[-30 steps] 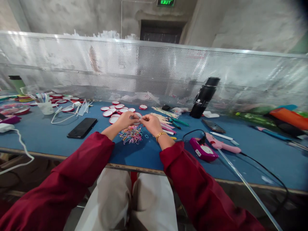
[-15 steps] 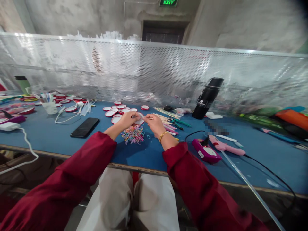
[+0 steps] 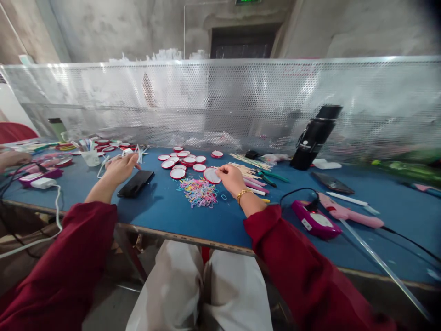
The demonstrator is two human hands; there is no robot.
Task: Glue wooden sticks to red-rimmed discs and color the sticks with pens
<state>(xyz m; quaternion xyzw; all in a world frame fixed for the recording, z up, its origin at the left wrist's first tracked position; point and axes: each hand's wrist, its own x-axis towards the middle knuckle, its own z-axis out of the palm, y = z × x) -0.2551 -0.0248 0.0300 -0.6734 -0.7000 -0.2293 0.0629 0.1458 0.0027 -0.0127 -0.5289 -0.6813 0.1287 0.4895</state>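
Note:
My right hand (image 3: 230,177) pinches the edge of a round red-rimmed white lid (image 3: 211,175) just above the blue table (image 3: 165,209). A heap of small coloured rubber bands (image 3: 200,193) lies just in front of it. My left hand (image 3: 120,168) hovers far to the left over the table, fingers loosely curled, near a black phone (image 3: 135,183) and a bundle of clear tubes with a white cable (image 3: 119,154). I cannot see anything in the left hand. Several more red-rimmed lids (image 3: 184,161) lie behind the bands.
Wooden sticks and pens (image 3: 250,172) lie right of the lids. A black flask (image 3: 315,137), a second phone (image 3: 332,183), a magenta device (image 3: 315,220) and a pink glue gun (image 3: 347,214) sit to the right. Another person's hand (image 3: 12,158) is at far left. A perforated metal screen (image 3: 241,101) backs the table.
My left hand has let go of the lid and swung left towards the phone and tubes. My right hand keeps the lid. The camera has turned slightly left.

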